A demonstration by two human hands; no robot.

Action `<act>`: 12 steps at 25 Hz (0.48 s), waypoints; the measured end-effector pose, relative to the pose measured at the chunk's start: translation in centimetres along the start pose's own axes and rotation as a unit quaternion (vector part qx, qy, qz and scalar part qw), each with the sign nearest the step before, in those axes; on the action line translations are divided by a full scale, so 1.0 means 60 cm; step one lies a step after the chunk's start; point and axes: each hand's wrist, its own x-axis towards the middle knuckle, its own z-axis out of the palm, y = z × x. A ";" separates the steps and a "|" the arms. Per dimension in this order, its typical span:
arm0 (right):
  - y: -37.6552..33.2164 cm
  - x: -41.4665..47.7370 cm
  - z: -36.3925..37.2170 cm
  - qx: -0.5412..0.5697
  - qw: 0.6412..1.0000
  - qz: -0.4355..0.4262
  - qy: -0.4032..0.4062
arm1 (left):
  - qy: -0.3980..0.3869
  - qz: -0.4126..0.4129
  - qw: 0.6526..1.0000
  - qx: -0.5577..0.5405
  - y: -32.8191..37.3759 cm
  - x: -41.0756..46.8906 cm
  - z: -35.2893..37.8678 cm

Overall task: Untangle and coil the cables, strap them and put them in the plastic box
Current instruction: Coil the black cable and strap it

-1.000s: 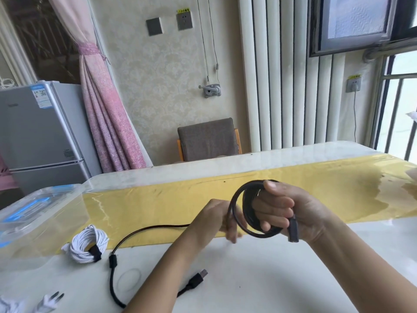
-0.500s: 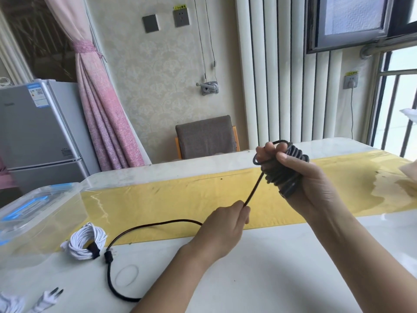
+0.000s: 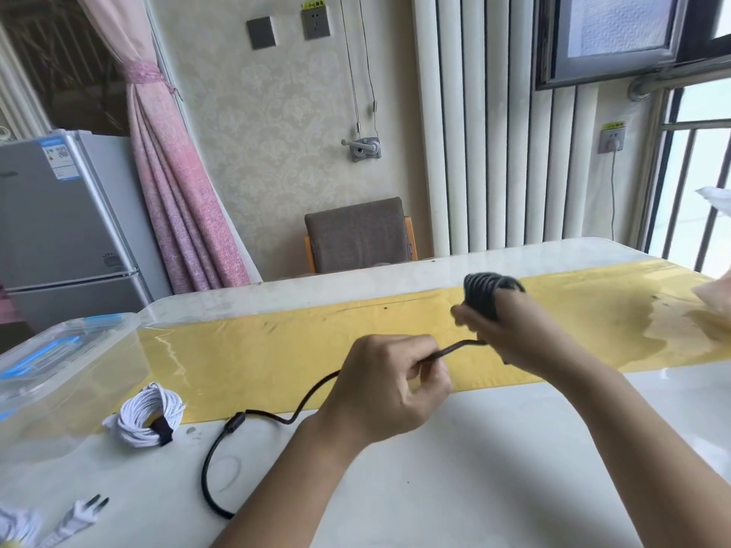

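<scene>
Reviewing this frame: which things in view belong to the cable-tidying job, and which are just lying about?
Job:
black cable, coiled in the right hand, pinched by the left hand
strapped white cable
white plug
plastic box

Lying about:
chair
fridge
curtain

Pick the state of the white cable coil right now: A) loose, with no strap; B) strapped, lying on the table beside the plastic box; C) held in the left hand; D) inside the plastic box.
B: the white cable coil lies on the table with a black strap around it, outside the plastic box; the left hand and right hand hold the black cable.
</scene>
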 end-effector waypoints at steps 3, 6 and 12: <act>-0.013 -0.009 0.026 0.028 0.984 0.032 -0.171 | 0.084 -0.047 0.995 -0.023 -0.014 0.002 -0.026; -0.028 -0.014 0.035 0.165 0.959 0.053 -0.226 | 0.156 -0.100 0.982 -0.033 -0.033 0.003 -0.050; -0.057 -0.029 0.035 0.322 0.893 -0.011 -0.315 | 0.206 -0.158 0.963 -0.067 -0.053 0.003 -0.068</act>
